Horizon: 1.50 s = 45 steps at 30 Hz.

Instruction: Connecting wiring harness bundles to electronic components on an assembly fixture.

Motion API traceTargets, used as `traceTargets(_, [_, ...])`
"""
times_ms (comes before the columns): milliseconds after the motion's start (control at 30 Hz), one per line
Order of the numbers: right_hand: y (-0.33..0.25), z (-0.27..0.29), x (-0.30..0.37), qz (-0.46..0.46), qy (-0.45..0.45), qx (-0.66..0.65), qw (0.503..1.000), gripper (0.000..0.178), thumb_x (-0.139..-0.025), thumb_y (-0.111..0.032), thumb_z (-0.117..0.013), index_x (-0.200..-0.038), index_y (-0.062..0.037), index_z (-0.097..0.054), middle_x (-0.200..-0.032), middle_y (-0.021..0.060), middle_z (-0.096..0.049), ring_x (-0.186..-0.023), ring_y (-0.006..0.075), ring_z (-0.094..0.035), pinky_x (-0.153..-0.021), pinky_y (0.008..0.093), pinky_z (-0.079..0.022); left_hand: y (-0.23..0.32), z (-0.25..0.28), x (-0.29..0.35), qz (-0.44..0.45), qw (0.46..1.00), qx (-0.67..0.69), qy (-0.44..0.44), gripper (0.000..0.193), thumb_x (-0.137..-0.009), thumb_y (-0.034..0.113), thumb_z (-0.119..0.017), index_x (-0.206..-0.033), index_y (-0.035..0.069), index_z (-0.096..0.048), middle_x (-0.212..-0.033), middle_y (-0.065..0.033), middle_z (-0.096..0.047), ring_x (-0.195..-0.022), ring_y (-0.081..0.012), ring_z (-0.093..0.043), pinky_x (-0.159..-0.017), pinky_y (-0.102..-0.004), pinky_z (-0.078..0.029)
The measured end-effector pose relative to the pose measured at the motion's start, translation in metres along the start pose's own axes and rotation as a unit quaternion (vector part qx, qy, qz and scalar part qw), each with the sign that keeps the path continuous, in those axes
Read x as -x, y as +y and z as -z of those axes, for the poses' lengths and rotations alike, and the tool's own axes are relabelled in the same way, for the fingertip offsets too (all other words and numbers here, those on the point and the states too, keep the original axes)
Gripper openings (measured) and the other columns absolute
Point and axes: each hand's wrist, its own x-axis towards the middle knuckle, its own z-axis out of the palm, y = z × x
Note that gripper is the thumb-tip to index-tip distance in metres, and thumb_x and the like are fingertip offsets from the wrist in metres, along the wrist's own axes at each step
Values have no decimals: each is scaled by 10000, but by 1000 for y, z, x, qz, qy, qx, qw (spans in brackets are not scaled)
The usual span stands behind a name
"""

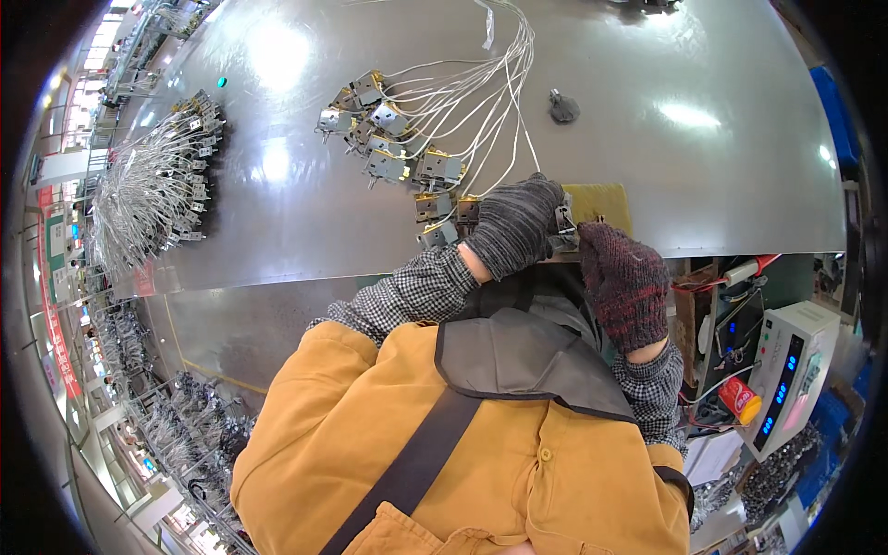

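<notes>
My left hand [520, 227], in a grey striped knit glove, is closed around a small metal box part [564, 219] at the table's front edge. A white wire [531, 148] runs up from beside its fingers to a bundle. Just right of the part, my right hand [625, 282] wears a dark red and black glove. Its fingers are curled together near the part, and whatever they hold is hidden. Behind both hands lies a yellow pad [601, 203]. Several similar metal boxes [387, 165] with white wires sit in a cluster left of my left hand.
A large pile of wired metal parts [153, 190] lies on the left of the shiny metal table [305, 222]. A dark grey lump [563, 106] rests beyond the pad. Below the table's right side stand a white box with blue digits [789, 377] and a red container [739, 400].
</notes>
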Motion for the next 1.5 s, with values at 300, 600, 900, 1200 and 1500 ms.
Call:
traceTargets(300, [6, -10, 0, 6, 34, -27, 999, 159, -947, -113, -675, -1085, -65, -737, -976, 182, -745, -878, 385, -741, -772, 480, -594, 2, -2, -3, -30, 999, -15, -10, 578, -714, 210, -930, -1179, 27, -641, -1052, -197, -714, -971, -374, -740, -830, -453, -590])
traceTargets(600, [6, -6, 1, -20, 13, -45, 999, 166, -955, -115, -669, -1092, -52, -739, -999, 194, -751, -910, 395, -745, -801, 480, -603, 4, -6, -4, -41, 998, -30, 36, 586, -740, 268, -928, -1171, 14, -624, -937, -172, -728, -879, -380, -754, -777, -456, -602])
traceTargets(900, [9, -11, 2, -34, 34, -63, 997, 162, -979, -120, -674, -1113, -63, -744, -1056, 191, -764, -960, 402, -747, -842, 472, -606, 3, -4, -6, -29, 999, 6, -26, 666, -751, 253, -938, -1278, 0, -618, -1168, -234, -665, -1054, -402, -702, -908, -459, -583])
traceTargets(1200, [8, -15, 15, -134, -64, -312, 939, 208, -1008, -145, -695, -1193, -62, -742, -1117, 215, -760, -1029, 381, -751, -894, 447, -597, -33, 41, 49, 42, 997, -56, 7, 771, -765, 289, -937, -1430, 87, -603, -1315, -190, -660, -1147, -401, -668, -1160, -487, -419])
traceTargets(1500, [20, -49, 9, -103, -11, -254, 962, 234, -1025, -165, -679, -1241, -88, -728, -1149, 208, -753, -1057, 405, -741, -896, 472, -591, -36, 51, 48, 26, 961, 274, 38, 706, -884, 270, -866, -1474, 60, -540, -1324, -113, -664, -1206, -231, -666, -1081, -396, -514])
